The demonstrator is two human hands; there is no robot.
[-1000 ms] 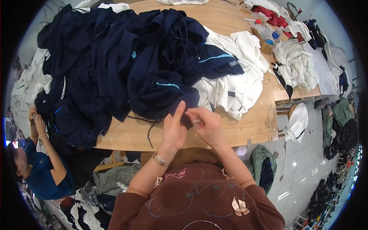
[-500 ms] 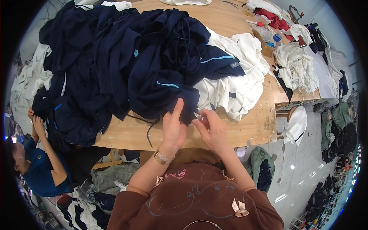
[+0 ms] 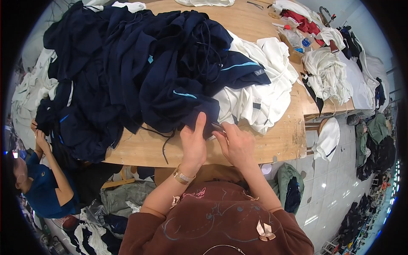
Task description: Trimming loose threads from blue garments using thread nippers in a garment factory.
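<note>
A large heap of navy garments with light blue trim lies over the table. My left hand grips the near edge of one navy garment, its thumb pointing up along the cloth. Close beside it, my right hand is closed on small thread snips. Only their silvery tip shows, against the garment's edge; the rest is hidden in my fingers. White garments lie just beyond my right hand. A dark drawstring hangs loose toward the table's front edge, left of my hands.
The wooden table has its front edge near my body. A bundled white cloth pile, a bottle and red cloth lie at the right. A stool draped in white stands there. Another person handles navy cloth at far left.
My right hand has shifted slightly, turning its back more upward, and the silvery tip lies flatter against the cloth. My left hand keeps its hold almost in place.
</note>
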